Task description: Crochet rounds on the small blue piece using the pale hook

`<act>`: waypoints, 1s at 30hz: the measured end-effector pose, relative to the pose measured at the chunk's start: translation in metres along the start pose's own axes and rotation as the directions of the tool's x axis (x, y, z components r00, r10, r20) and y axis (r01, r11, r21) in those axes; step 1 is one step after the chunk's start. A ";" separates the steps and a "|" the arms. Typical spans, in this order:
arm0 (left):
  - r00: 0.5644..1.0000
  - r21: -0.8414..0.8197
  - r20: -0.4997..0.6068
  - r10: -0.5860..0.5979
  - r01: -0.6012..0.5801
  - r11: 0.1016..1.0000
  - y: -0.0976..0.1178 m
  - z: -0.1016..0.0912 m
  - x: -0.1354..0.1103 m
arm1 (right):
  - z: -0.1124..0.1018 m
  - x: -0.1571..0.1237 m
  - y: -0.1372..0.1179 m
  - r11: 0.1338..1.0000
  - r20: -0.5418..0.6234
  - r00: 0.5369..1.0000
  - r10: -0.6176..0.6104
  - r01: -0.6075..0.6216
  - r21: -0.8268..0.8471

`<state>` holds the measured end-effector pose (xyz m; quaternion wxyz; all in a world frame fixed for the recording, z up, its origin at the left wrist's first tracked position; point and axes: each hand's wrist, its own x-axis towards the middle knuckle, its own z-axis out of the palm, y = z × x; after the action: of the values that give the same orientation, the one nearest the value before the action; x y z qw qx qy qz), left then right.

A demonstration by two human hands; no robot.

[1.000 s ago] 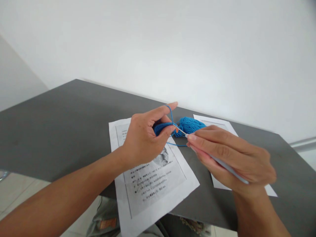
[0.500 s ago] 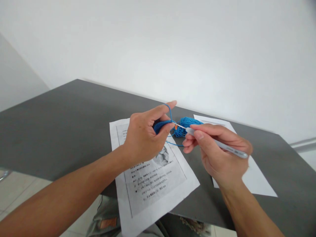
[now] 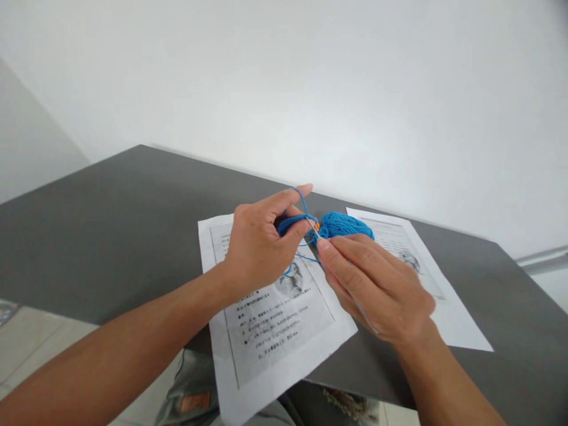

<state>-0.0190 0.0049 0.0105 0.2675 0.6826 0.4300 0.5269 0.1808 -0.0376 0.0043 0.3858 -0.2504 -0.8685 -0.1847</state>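
My left hand (image 3: 260, 248) pinches a small blue crocheted piece (image 3: 288, 223) between thumb and fingers, with a blue yarn strand (image 3: 303, 204) looped over its raised index finger. My right hand (image 3: 377, 287) is closed round a thin white crochet hook (image 3: 314, 229), whose tip reaches the blue piece. An orange bit shows beside the tip. Just behind the hands a ball of blue yarn (image 3: 344, 225) lies on the dark grey table (image 3: 110, 225). Both hands hover above a printed paper sheet (image 3: 270, 319).
A second printed sheet (image 3: 421, 278) lies to the right, partly under my right hand. The nearer sheet hangs over the table's front edge. A white wall stands behind the table. Pale floor and grey trousers show below the edge.
My right hand has turned palm down again and moved left toward the blue piece. The hook's handle, which stuck out to the right half a second ago, is now hidden under the hand.
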 end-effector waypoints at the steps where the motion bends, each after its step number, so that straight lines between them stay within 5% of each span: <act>1: 1.000 0.005 0.010 0.007 -0.007 1.000 0.000 0.000 0.000 | 0.002 0.000 -0.001 1.000 -0.011 1.000 0.028 -0.028 0.006; 4: 0.999 -0.026 0.041 0.023 -0.022 0.999 0.002 0.000 -0.001 | 0.008 0.001 -0.006 0.966 -0.117 0.964 0.241 -0.226 0.127; 7: 0.999 -0.123 0.033 -0.032 0.035 0.992 0.005 0.000 -0.003 | 0.016 0.002 -0.013 0.811 -0.193 0.835 0.515 -0.401 0.426; 13: 0.978 -0.395 0.117 -0.175 0.207 0.895 0.008 0.001 -0.005 | 0.024 0.004 -0.017 0.423 -0.104 0.623 0.775 -0.390 0.818; 18: 0.968 -0.516 0.141 -0.206 0.250 0.819 0.004 0.003 -0.006 | 0.026 0.004 -0.014 0.217 0.037 0.588 0.808 -0.356 0.909; 20: 0.963 -0.589 0.143 -0.228 0.268 0.762 0.001 0.003 -0.005 | 0.027 0.003 -0.014 0.304 -0.020 0.612 0.791 -0.364 0.880; 21: 0.959 -0.632 0.159 -0.236 0.283 0.721 0.000 0.004 -0.005 | 0.027 0.003 -0.015 0.415 -0.085 0.644 0.760 -0.382 0.826; 23: 0.946 -0.707 0.208 -0.249 0.321 0.630 -0.002 0.004 -0.003 | 0.025 0.003 -0.018 0.707 -0.221 0.761 0.609 -0.395 0.587; 25: 0.933 -0.759 0.255 -0.254 0.356 0.545 -0.003 0.005 -0.001 | 0.022 0.004 -0.020 0.904 -0.262 0.880 0.396 -0.324 0.279; 27: 0.923 -0.795 0.287 -0.256 0.379 0.474 -0.002 0.005 0.000 | 0.019 0.004 -0.021 0.965 -0.255 0.932 0.259 -0.242 0.096; 30: 0.916 -0.823 0.323 -0.236 0.395 0.408 0.000 0.006 0.001 | 0.016 0.003 -0.020 0.977 -0.255 0.944 0.211 -0.210 0.033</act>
<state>-0.0133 0.0058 0.0090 0.7047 0.3938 0.1986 0.5557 0.1580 -0.0445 -0.0060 0.5134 -0.3145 -0.7799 -0.1710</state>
